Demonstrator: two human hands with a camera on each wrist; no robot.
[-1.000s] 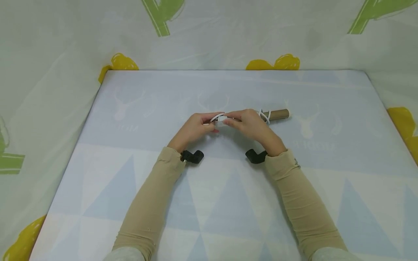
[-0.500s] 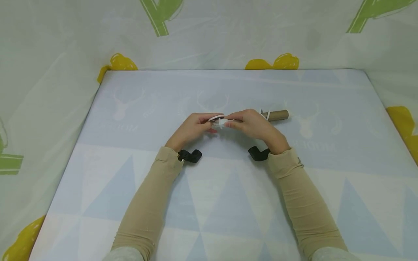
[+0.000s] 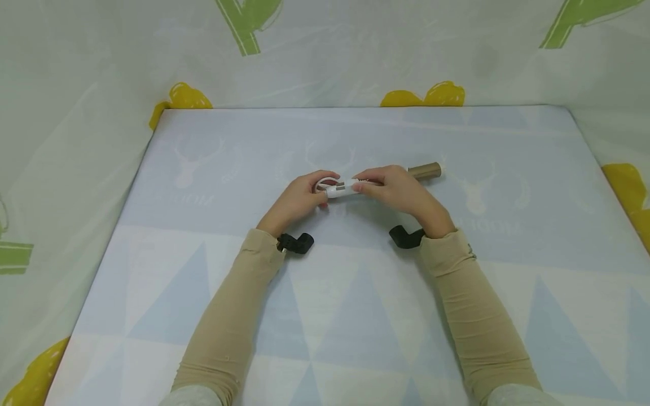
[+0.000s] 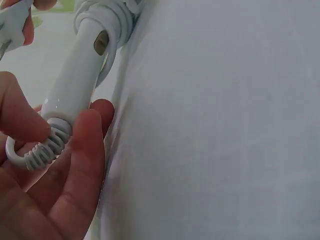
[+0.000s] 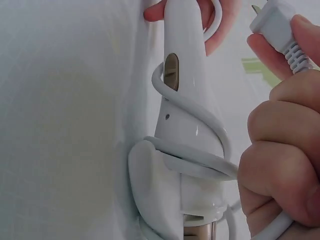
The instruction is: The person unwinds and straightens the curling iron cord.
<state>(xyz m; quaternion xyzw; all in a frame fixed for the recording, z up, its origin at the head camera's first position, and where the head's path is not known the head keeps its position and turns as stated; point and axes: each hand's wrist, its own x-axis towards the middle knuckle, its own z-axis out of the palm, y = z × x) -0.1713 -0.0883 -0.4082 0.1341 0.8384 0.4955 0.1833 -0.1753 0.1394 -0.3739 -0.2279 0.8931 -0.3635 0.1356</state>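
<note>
A curling iron with a white handle (image 4: 75, 70) and a brownish-gold barrel (image 3: 425, 171) lies across between the hands, its barrel pointing right. My left hand (image 3: 299, 198) holds the handle's end, thumb and fingers about the ribbed cord sleeve (image 4: 48, 147). White cord (image 5: 197, 115) loops round the handle near the clamp lever (image 5: 145, 175). With thumb and forefinger, my right hand (image 3: 403, 190) pinches the white two-pin plug (image 5: 274, 25) by its base. The other fingers of that hand curl in, and a length of cord runs out beneath them. In the head view the right hand hides the iron's middle.
A pale blue and white patterned cloth (image 3: 335, 304) covers the table. Light fabric (image 3: 325, 62) with green and yellow prints hangs behind and at the sides. Black wrist camera mounts (image 3: 299, 243) sit at both cuffs.
The curling iron has shifted slightly left, and its handle shows more between the hands. The right hand has drawn the plug rightward, away from the left fingers; fewer cord loops show near the barrel.
</note>
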